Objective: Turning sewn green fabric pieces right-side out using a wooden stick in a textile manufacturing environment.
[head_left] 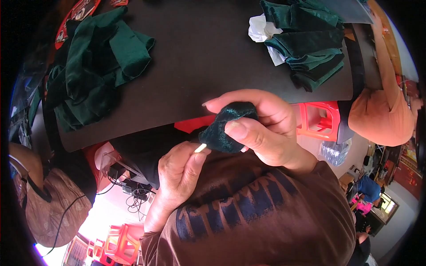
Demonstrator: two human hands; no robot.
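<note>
A small bunched piece of dark green velvet fabric (pixel 222 133) is pinched between the thumb and fingers of my right hand (pixel 270 128). Its folded lower left end reaches toward my left hand (pixel 182 170). There, thumb and forefinger are closed on a short, pale yellow stick (pixel 201 148), whose tip touches or nearly touches the fabric; I cannot tell which. The rest of the stick is hidden in my fingers. Both hands are raised in front of my brown shirt, just off the near edge of the dark table (pixel 186 66).
Piles of green velvet pieces lie on the table at left (pixel 97 66) and right (pixel 306 44), the right one beside crumpled white paper (pixel 262 30). A red stool (pixel 321 119) stands under the right side. People sit at both sides; cables (pixel 137 195) hang at lower left.
</note>
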